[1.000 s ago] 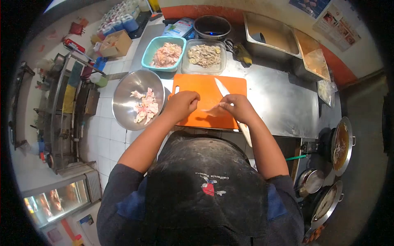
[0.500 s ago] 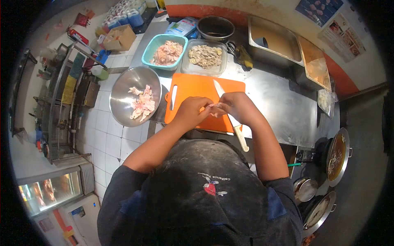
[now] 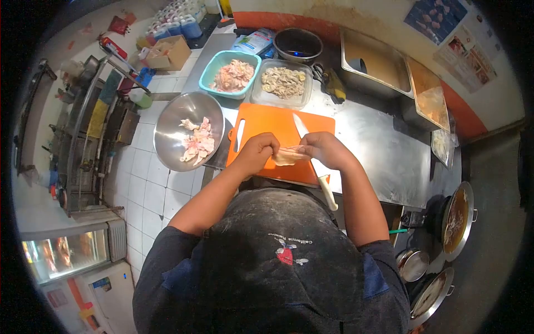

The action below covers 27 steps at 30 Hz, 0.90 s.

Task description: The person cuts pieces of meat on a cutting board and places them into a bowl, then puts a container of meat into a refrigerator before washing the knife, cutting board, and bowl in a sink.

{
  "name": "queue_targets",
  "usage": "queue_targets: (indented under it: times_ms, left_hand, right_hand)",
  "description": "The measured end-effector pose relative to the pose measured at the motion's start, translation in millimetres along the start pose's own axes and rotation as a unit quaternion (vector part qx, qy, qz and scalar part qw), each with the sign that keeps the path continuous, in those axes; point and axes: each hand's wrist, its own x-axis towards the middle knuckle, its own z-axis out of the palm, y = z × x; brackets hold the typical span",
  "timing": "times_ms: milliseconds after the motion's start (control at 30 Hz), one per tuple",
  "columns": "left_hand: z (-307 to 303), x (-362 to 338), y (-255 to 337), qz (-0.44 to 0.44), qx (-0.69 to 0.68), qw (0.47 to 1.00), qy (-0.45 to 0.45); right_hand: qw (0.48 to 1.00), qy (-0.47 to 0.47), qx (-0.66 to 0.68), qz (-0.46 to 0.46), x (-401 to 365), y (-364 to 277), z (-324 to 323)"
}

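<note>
My left hand (image 3: 257, 152) and my right hand (image 3: 327, 150) pinch opposite ends of a pale pink piece of raw chicken (image 3: 288, 156). It is stretched between them above the orange cutting board (image 3: 261, 119). Under my right hand, a knife (image 3: 327, 193) lies across the board, its pale handle jutting past the front edge and its blade partly hidden. Left of the board, a steel bowl (image 3: 168, 132) holds several similar raw pieces. Behind the board stand a turquoise basin (image 3: 203, 76) of raw pink meat and a clear container (image 3: 303, 102) of greyish pieces.
A dark round pan (image 3: 298, 53) sits at the back, beside a blue-and-white bag (image 3: 255, 42). Deep steel trays (image 3: 378, 81) line the wall at right. Large pans (image 3: 470, 222) stand low at far right. Tiled floor (image 3: 146, 183) shows at left.
My hands have moved slightly apart. The raw chicken, bunched and mostly hidden between my fingers before, now hangs stretched out and more visible. The view has shifted a little.
</note>
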Motion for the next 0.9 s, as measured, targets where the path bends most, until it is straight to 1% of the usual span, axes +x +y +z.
queue_targets:
  times_ms: [33,100,133,167,233,267,300,333,367,400,433,467,500,533,567,600,633,700,733,800,833,867,900]
  left_hand:
    - [-3.5,-1.1,-0.6,0.034,0.000,0.998,-0.048]
    - [-5.7,-3.5,3.1,0.025,-0.014,0.998,-0.048]
    - [-6.5,-4.8,7.2,0.016,-0.028,0.998,-0.050]
    - [-5.4,-7.2,11.8,0.016,-0.028,0.998,-0.049]
    - [-1.1,-10.5,36.7,-0.023,0.062,0.998,-0.001]
    - [-2.1,-9.4,33.7,-0.023,0.061,0.998,-0.001]
    - [-4.4,-6.0,26.7,-0.024,0.089,0.996,0.009]
    - [-6.6,-1.8,18.9,-0.025,0.116,0.993,0.018]
    - [-8.5,2.9,9.6,-0.026,0.116,0.993,0.019]
    - [-10.6,8.1,-1.5,0.017,0.203,0.978,0.042]
    - [-11.9,11.8,-8.9,0.059,0.288,0.954,0.064]
    - [-11.8,14.0,-16.4,0.057,0.288,0.954,0.063]
    - [-10.7,16.5,-21.7,0.067,0.310,0.947,0.057]
    - [-9.1,17.5,-28.8,0.077,0.332,0.939,0.050]
    - [-5.8,15.8,-37.7,0.076,0.332,0.939,0.048]
    - [-1.0,11.9,-49.6,0.090,0.406,0.909,-0.015]
    - [3.3,7.8,-53.0,0.104,0.476,0.870,-0.079]
    - [12.7,-8.6,-56.0,0.120,0.479,0.867,-0.070]
    - [16.9,-16.9,-53.2,0.135,0.482,0.864,-0.059]
    - [16.5,-28.9,-41.1,0.131,0.478,0.866,-0.060]
    - [13.6,-32.9,-28.7,0.081,0.482,0.869,-0.075]
    - [12.2,-35.4,-24.0,0.031,0.485,0.869,-0.089]
    - [13.2,-36.1,-28.6,0.028,0.483,0.870,-0.093]
  right_hand:
    - [1.000,-0.001,-0.001,-0.001,0.3,0.2,-1.3]
    - [0.999,-0.017,0.028,0.031,0.9,-2.0,-4.9]
    - [0.999,-0.018,0.027,0.031,1.4,-1.4,-5.0]
    - [0.999,-0.020,0.043,0.022,1.3,0.2,-3.8]
    - [0.998,-0.022,0.059,0.013,2.7,1.9,-1.8]
    - [0.999,-0.014,0.027,0.021,4.7,2.2,-1.6]
    - [1.000,-0.005,-0.005,0.028,7.2,3.0,-1.4]
    - [1.000,-0.005,-0.005,0.028,11.0,7.3,0.1]
    - [0.998,0.038,-0.054,-0.003,16.3,15.0,3.6]
    - [0.991,0.080,-0.102,-0.033,21.9,22.4,7.3]
    - [0.991,0.078,-0.102,-0.033,28.2,27.6,9.3]
    - [0.981,0.103,-0.156,-0.052,34.8,33.1,11.2]
    - [0.967,0.128,-0.210,-0.071,39.1,39.9,15.4]
    - [0.967,0.127,-0.209,-0.070,42.5,52.3,23.9]
    - [0.948,0.127,-0.290,-0.041,45.2,64.8,33.3]
    - [0.921,0.126,-0.369,-0.012,45.3,73.5,39.3]
    - [0.921,0.125,-0.368,-0.009,37.5,76.9,43.7]
    - [0.920,0.209,-0.311,-0.113,8.5,83.8,58.8]
    - [0.921,0.208,-0.310,-0.109,-5.8,79.1,62.2]
    - [0.907,0.260,-0.326,-0.063,-38.1,63.8,64.7]
    - [0.908,0.257,-0.324,-0.059,-54.7,47.1,62.3]
    - [0.921,0.172,-0.338,0.090,-71.3,26.7,58.2]
    - [0.906,0.080,-0.341,0.236,-83.6,17.8,59.0]
